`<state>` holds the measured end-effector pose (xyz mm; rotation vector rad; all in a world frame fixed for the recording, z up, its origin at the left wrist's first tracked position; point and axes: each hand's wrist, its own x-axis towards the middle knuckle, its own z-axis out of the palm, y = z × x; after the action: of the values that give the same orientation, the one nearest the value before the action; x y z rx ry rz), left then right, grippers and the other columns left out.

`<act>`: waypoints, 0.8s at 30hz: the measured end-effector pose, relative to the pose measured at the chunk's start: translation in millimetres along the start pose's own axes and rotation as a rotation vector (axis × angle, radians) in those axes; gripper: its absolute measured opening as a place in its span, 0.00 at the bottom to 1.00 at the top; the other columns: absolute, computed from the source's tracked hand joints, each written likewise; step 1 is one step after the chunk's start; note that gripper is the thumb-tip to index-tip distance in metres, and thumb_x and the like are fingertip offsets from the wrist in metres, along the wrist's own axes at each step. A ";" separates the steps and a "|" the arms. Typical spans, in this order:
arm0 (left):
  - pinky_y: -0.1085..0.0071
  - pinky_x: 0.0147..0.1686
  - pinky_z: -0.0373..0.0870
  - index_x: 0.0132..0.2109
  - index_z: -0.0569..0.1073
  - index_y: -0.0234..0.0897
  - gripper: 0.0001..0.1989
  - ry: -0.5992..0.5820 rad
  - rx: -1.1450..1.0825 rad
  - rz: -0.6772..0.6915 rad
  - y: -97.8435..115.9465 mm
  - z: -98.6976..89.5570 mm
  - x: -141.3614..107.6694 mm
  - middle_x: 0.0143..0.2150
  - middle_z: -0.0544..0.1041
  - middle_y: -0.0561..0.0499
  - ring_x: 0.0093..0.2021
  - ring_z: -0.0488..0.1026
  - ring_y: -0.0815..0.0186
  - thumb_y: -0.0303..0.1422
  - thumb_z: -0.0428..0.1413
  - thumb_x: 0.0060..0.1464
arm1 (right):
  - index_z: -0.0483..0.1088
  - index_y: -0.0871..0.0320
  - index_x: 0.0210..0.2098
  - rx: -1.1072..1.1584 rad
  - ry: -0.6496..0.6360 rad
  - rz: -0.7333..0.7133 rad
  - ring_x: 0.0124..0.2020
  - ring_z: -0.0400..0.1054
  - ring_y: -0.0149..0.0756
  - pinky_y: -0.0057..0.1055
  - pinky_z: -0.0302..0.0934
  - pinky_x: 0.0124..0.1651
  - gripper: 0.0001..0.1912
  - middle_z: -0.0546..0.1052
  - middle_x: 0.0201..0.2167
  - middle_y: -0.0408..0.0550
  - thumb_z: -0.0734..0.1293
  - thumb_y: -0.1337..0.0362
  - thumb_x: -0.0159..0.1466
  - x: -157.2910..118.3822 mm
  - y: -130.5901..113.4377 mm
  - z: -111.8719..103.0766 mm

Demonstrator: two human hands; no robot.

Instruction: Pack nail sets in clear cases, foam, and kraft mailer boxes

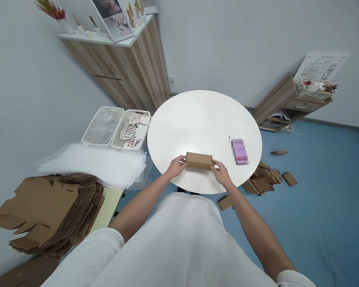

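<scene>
Box (199, 160): closed, over table (197, 119)
Left hand (176, 166): your fingers slightly parted — gripping left end
Right hand (220, 173): likewise, right end

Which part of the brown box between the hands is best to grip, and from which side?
Probably its two short ends, from left and right: the brown box is long and runs sideways, and the left hand and right hand hold it at those ends.

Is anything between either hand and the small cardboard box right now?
Nothing visible is: the left hand and right hand touch opposite ends of the cardboard box. The blurred purple item lies off to the right.
</scene>
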<state>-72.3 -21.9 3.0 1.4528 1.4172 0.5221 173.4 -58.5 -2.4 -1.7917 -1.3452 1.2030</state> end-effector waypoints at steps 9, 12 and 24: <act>0.71 0.37 0.69 0.41 0.66 0.38 0.12 0.010 -0.038 -0.043 -6.3 21.5 -10.7 0.41 0.71 0.49 0.39 0.71 0.66 0.29 0.53 0.45 | 0.61 0.54 0.51 0.093 -0.018 0.050 0.50 0.62 0.38 0.34 0.59 0.52 0.25 0.61 0.54 0.50 0.63 0.60 0.53 -16.1 14.0 8.3; 0.70 0.38 0.68 0.42 0.65 0.38 0.13 0.040 -0.004 -0.120 -7.2 28.7 -11.4 0.39 0.71 0.50 0.39 0.71 0.66 0.31 0.54 0.46 | 0.60 0.55 0.51 0.078 -0.022 0.087 0.51 0.61 0.37 0.34 0.57 0.52 0.26 0.63 0.52 0.50 0.63 0.59 0.53 -17.5 19.4 8.6; 0.69 0.38 0.64 0.57 0.55 0.36 0.31 -0.052 0.182 -0.185 -22.1 32.7 2.1 0.43 0.70 0.45 0.38 0.70 0.64 0.41 0.53 0.48 | 0.46 0.55 0.60 -0.169 -0.064 0.293 0.37 0.66 0.34 0.32 0.57 0.43 0.36 0.68 0.46 0.50 0.60 0.52 0.55 -1.2 7.8 -5.3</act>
<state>-55.0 -35.4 -29.9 1.4478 1.5712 0.2427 181.3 -61.8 -6.5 -2.1449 -1.2836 1.3411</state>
